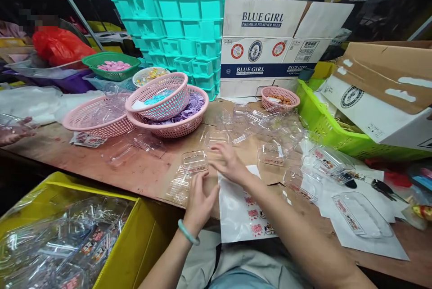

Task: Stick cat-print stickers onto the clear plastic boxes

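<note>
My left hand (199, 201) hovers over the near edge of the wooden table (145, 169), fingers spread and empty, just below a small clear plastic box (195, 161). My right hand (228, 161) lies palm down with fingers stretched out, to the right of that box and above a white sticker sheet (241, 214). The sheet carries small red printed labels. Neither hand grips anything. More clear plastic boxes (270, 154) lie scattered across the table to the right.
Pink baskets (168, 109) with purple and clear pieces stand at the back left. A yellow bin (72, 235) of clear boxes sits at the near left. A green crate (324, 122), cardboard cartons (266, 46) and stacked teal trays (175, 23) line the back. Scissors (384, 187) lie at right.
</note>
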`<control>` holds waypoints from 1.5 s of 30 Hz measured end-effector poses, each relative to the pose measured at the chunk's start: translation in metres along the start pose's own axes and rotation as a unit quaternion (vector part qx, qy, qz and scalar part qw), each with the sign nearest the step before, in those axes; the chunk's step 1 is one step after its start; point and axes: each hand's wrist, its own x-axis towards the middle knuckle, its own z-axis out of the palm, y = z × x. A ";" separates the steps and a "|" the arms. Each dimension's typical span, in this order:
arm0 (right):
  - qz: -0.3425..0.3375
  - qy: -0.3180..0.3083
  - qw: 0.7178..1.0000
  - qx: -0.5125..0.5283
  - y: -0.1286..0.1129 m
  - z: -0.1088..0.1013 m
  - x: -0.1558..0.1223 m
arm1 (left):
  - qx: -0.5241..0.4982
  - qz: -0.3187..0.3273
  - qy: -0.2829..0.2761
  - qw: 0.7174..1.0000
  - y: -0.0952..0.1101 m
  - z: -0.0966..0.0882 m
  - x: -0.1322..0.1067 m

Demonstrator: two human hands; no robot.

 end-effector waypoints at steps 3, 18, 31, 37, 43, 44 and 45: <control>0.140 0.124 0.982 0.024 0.014 -0.037 -0.037 | 0.031 -0.001 -0.040 0.999 0.008 0.021 0.023; 0.157 0.106 0.976 -0.104 -0.003 -0.035 -0.129 | -0.458 -0.302 -0.229 0.804 0.033 0.042 0.014; 0.119 0.000 0.992 -0.049 -0.011 -0.070 -0.116 | -0.406 -0.221 -0.251 0.851 0.043 0.036 0.015; 0.068 0.034 0.995 -0.068 -0.010 -0.077 -0.108 | -0.419 -0.243 -0.240 0.841 0.048 0.032 0.021; 0.030 0.067 0.994 -0.082 -0.011 -0.070 -0.112 | -0.393 -0.270 -0.220 0.851 0.051 0.031 0.024; 0.030 0.072 0.994 -0.076 -0.011 -0.070 -0.112 | -0.389 -0.278 -0.215 0.851 0.050 0.031 0.025; 0.030 0.079 0.994 -0.071 -0.011 -0.070 -0.113 | -0.388 -0.285 -0.213 0.850 0.050 0.031 0.026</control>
